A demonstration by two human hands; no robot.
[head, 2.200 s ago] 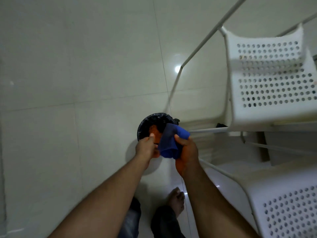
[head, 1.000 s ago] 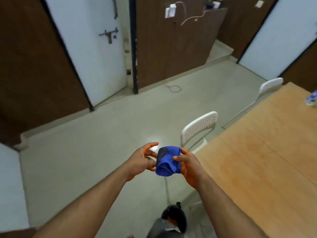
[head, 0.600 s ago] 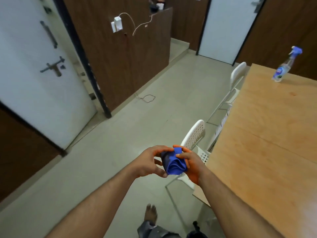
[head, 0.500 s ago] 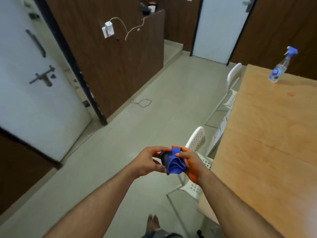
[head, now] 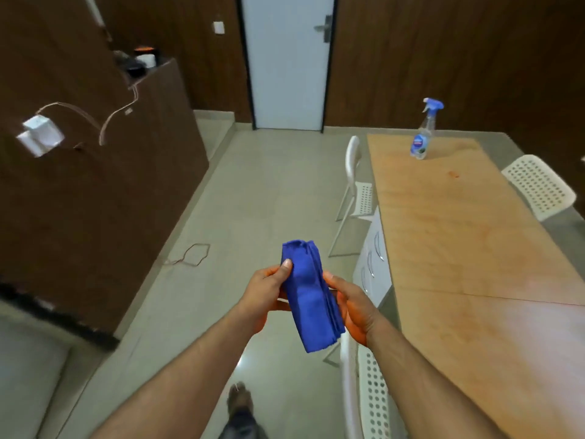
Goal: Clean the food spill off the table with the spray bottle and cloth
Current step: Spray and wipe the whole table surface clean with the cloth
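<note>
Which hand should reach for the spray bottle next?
Probably the right hand: the table and spray bottle lie on its side, and the left hand also grips the cloth, so it can keep it.

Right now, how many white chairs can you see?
3: one chair at the table's left far side, one on its right, one nearest, below the hands. Others may be hidden.

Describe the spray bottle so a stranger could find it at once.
Look to the long light wooden table on the right side of the room. Near its far end, towards the white door, stands a clear plastic spray bottle with a blue trigger head, upright. It is the only thing standing on the tabletop.
</note>
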